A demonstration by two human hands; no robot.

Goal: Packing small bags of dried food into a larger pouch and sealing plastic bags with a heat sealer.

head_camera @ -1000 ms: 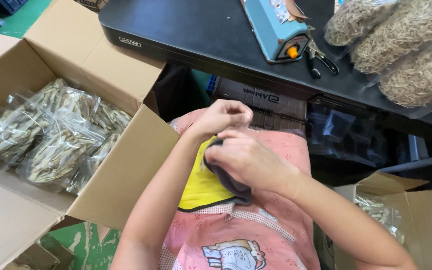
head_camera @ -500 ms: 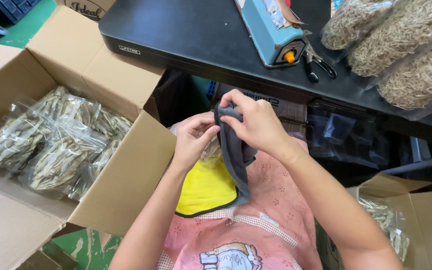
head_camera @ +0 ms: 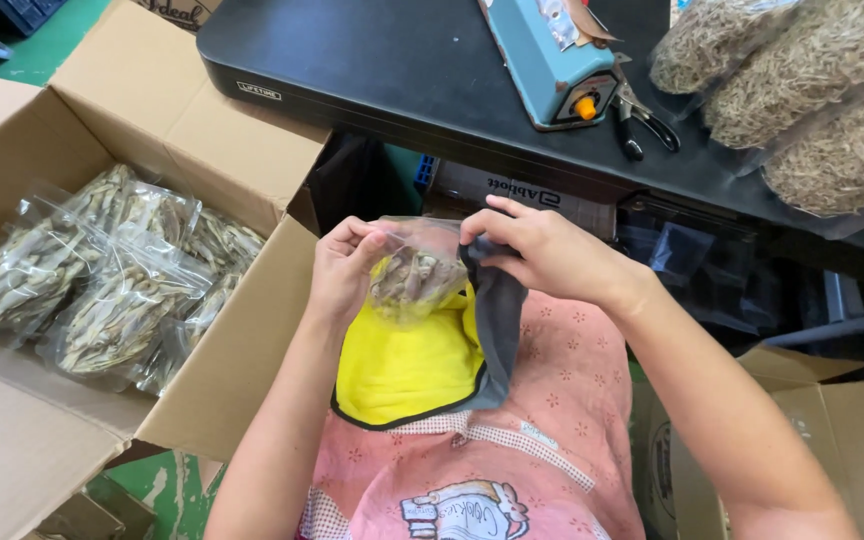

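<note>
My left hand (head_camera: pixel 340 262) pinches the top left edge of a small clear plastic bag (head_camera: pixel 414 272) holding dried fish. My right hand (head_camera: pixel 542 250) grips the bag's right edge together with a grey cloth (head_camera: pixel 499 330) that hangs down over my lap. A yellow cloth (head_camera: pixel 402 370) lies under the bag on my pink patterned clothing. The bag is held up in front of me, just below the edge of the black table (head_camera: pixel 372 70).
A large open cardboard box (head_camera: pixel 242 340) at my left holds several clear bags of dried fish (head_camera: pixel 102 270). On the table stand a blue heat sealer (head_camera: pixel 550 60), pliers (head_camera: pixel 642 125) and big bags of dried fish (head_camera: pixel 812 90). Another carton (head_camera: pixel 852 440) is at lower right.
The grey cloth was lifted up by my right hand, and a clear bag of dried fish has come into view between both hands. My hands moved apart along its top edge.
</note>
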